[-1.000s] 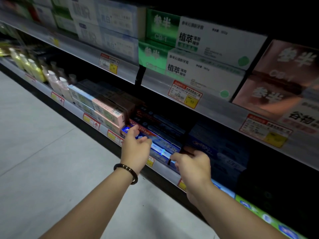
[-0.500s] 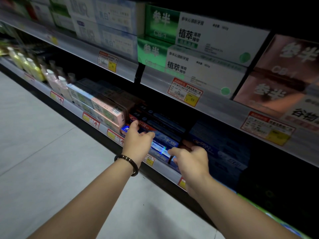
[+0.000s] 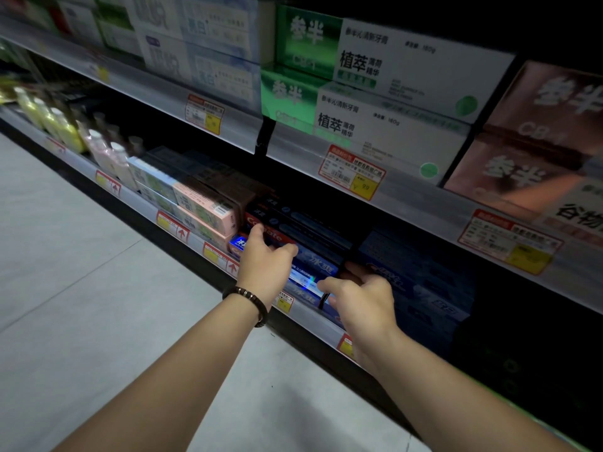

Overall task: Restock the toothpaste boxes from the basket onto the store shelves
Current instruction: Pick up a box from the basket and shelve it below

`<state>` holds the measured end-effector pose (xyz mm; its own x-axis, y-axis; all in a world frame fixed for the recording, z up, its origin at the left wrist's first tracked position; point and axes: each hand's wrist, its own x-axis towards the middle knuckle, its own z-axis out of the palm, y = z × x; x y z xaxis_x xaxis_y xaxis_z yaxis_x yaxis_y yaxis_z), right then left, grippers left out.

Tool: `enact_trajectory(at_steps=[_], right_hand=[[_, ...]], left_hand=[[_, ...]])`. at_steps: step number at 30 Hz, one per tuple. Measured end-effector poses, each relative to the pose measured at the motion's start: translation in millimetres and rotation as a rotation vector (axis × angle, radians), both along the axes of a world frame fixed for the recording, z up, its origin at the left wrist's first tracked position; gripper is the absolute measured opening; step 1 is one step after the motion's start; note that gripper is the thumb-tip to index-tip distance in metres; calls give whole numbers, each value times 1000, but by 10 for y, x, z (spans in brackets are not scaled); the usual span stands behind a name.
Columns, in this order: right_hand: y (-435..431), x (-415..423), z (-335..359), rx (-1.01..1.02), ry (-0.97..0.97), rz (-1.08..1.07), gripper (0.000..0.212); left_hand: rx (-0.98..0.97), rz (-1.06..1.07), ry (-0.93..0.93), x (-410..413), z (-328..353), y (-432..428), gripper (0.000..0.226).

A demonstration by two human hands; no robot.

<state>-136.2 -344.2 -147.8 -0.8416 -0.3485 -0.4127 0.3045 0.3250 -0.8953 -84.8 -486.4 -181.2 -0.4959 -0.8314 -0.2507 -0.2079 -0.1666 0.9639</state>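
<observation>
A blue toothpaste box (image 3: 318, 267) with a red end lies lengthwise at the front of the lower shelf (image 3: 313, 316), on top of other blue boxes. My left hand (image 3: 266, 269), with a bead bracelet on its wrist, grips the box's left end, fingers over the top and thumb along the front. My right hand (image 3: 362, 300) grips its right end, fingers curled over the top edge. Dark blue boxes (image 3: 303, 223) are stacked right behind it. No basket is in view.
More blue boxes (image 3: 421, 288) sit to the right, pink and green ones (image 3: 202, 207) and small bottles (image 3: 65, 125) to the left. The upper shelf holds green-and-white boxes (image 3: 385, 93) and pink boxes (image 3: 538, 135) above price tags (image 3: 352, 172). Grey floor (image 3: 81, 288) lies left.
Both hands stay on the same blue box and have edged slightly toward the shelf. The view has shifted a little.
</observation>
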Motion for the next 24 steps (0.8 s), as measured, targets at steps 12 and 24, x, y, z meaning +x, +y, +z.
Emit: enact_trajectory(at_steps=[12, 24], right_hand=[[1, -40, -78, 1, 3, 8, 30], [194, -44, 20, -28, 34, 16, 31]], left_hand=[[-13, -7, 6, -17, -37, 1, 82], [-36, 82, -2, 93, 47, 123, 70]])
